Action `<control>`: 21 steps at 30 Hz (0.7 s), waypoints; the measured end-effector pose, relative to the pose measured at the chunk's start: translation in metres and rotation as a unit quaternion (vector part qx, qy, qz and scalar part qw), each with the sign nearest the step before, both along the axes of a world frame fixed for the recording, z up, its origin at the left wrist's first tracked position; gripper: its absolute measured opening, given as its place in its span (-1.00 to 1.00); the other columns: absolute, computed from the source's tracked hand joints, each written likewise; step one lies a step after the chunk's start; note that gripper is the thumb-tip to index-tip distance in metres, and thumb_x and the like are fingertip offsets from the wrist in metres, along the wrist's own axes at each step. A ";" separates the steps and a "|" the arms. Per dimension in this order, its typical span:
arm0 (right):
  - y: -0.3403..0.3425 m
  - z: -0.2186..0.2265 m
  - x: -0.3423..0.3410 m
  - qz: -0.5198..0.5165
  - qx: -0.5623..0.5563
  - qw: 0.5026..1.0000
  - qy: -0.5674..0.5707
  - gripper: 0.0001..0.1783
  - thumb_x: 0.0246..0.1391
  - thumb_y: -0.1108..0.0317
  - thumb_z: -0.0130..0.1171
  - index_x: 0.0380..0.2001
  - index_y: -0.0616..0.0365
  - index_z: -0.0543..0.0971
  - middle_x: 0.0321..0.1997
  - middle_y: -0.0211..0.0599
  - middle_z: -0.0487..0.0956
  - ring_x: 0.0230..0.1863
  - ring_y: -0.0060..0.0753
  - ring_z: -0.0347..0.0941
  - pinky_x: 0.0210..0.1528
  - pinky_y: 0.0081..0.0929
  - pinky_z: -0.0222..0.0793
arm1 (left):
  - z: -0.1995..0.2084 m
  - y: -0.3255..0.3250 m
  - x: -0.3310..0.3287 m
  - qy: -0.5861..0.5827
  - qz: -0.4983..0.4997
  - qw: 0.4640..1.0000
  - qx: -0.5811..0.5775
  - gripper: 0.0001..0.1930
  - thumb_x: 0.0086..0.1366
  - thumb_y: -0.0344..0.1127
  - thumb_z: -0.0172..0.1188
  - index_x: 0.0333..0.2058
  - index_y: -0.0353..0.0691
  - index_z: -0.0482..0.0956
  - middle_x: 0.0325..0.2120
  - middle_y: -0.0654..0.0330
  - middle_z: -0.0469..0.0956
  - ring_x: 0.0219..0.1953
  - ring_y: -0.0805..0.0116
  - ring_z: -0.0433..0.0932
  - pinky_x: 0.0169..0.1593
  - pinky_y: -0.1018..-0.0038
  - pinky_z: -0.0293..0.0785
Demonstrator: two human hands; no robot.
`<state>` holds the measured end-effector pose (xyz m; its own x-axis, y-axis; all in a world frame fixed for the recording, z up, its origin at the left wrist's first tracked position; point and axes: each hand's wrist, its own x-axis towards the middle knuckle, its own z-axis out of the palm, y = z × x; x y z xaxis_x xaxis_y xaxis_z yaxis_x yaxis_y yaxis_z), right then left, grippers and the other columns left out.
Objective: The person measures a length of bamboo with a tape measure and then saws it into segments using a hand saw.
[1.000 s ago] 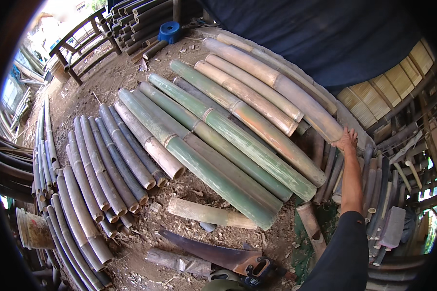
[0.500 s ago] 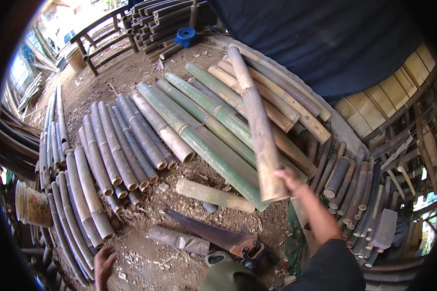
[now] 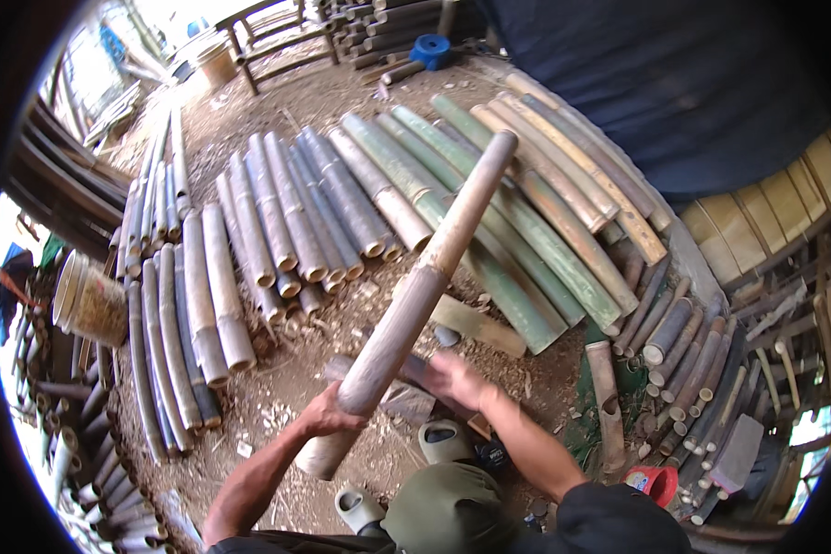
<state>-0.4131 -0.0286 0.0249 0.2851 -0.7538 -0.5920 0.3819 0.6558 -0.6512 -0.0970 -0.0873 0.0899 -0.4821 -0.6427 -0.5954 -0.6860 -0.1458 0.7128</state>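
My left hand is wrapped round a thick brownish bamboo pole near its lower end. The pole slants up and away to the right, above the ground and across the rows. To the right of the pole, my right hand is off it, slightly blurred, with fingers apart and nothing in them. Under the pole and my right hand lies a handsaw, its dark blade partly covered. A short bamboo piece rests on the dirt just beyond, and another cut piece lies beside the saw.
Grey-brown bamboo poles lie in rows at left, greener ones at centre right. More are piled at far right. A blue stool and bench stand behind. A white bucket is left, a red container right.
The bamboo pole has swung left and toward me, over the saw. My left hand has taken hold of its lower end, and my right hand has let go. The view has shifted too.
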 end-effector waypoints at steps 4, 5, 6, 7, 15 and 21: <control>-0.063 -0.037 -0.008 -0.190 -0.024 0.978 -0.087 -0.37 0.14 -0.18 0.14 0.15 -0.06 0.40 0.16 -0.36 0.47 0.10 -0.29 0.40 0.14 -0.19 0.31 | 0.029 0.061 0.083 -0.160 -0.043 0.983 -0.084 0.05 -0.19 0.03 0.47 0.26 -0.26 0.18 -0.01 -0.17 0.51 0.06 -0.11 0.51 0.16 0.16 0.43; -0.073 -0.022 0.020 -0.171 -0.044 0.982 -0.063 -0.37 0.14 -0.16 0.15 0.14 -0.02 0.42 0.16 -0.34 0.48 0.12 -0.29 0.39 0.14 -0.19 0.31 | 0.033 0.081 0.112 -0.193 -0.034 0.975 -0.104 0.04 -0.19 0.01 0.46 0.26 -0.26 0.19 0.01 -0.15 0.50 0.08 -0.10 0.50 0.16 0.16 0.43; -0.074 -0.007 0.045 -0.155 -0.066 0.985 -0.033 -0.38 0.14 -0.15 0.16 0.13 0.01 0.43 0.16 -0.32 0.48 0.13 -0.29 0.39 0.14 -0.19 0.32 | 0.032 0.101 0.136 -0.219 -0.029 0.968 -0.123 0.03 -0.19 0.00 0.46 0.26 -0.25 0.19 0.02 -0.14 0.49 0.09 -0.09 0.49 0.16 0.16 0.44; -0.061 -0.013 0.056 -0.073 -0.078 0.993 -0.041 -0.35 0.14 -0.10 0.19 0.13 0.14 0.43 0.14 -0.28 0.49 0.10 -0.27 0.43 0.12 -0.29 0.35 | 0.026 0.118 0.156 -0.241 -0.011 0.958 -0.156 0.01 -0.21 -0.03 0.45 0.23 -0.25 0.21 0.02 -0.12 0.46 0.11 -0.09 0.45 0.15 0.15 0.43; 0.134 0.018 0.035 0.142 -0.380 0.672 0.619 -0.62 -0.07 0.33 0.31 -0.16 0.20 0.50 -0.24 -0.10 0.51 -0.13 0.04 0.44 -0.04 -0.19 0.39 | 0.001 0.291 0.235 -0.262 0.148 0.930 -0.213 -0.10 -0.15 -0.21 0.42 0.20 -0.31 0.23 -0.07 -0.12 0.47 -0.01 -0.10 0.46 0.10 0.06 0.38; 0.279 -0.056 -0.027 0.353 -0.394 0.397 0.750 -0.15 -0.12 0.29 0.38 0.27 0.13 0.28 0.22 -0.07 0.29 0.22 0.04 0.24 0.11 -0.12 0.35 | -0.075 0.337 0.266 -0.338 0.107 0.868 -0.348 -0.16 -0.09 -0.29 0.36 0.21 -0.30 0.23 -0.01 -0.13 0.45 0.07 -0.06 0.42 0.19 0.03 0.29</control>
<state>-0.4403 0.2499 -0.0307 0.3634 -0.9187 -0.1549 -0.9205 -0.3797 0.0924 0.1690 0.2493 0.0153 -0.0003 -0.9919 -0.1268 -0.9921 -0.0156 0.1246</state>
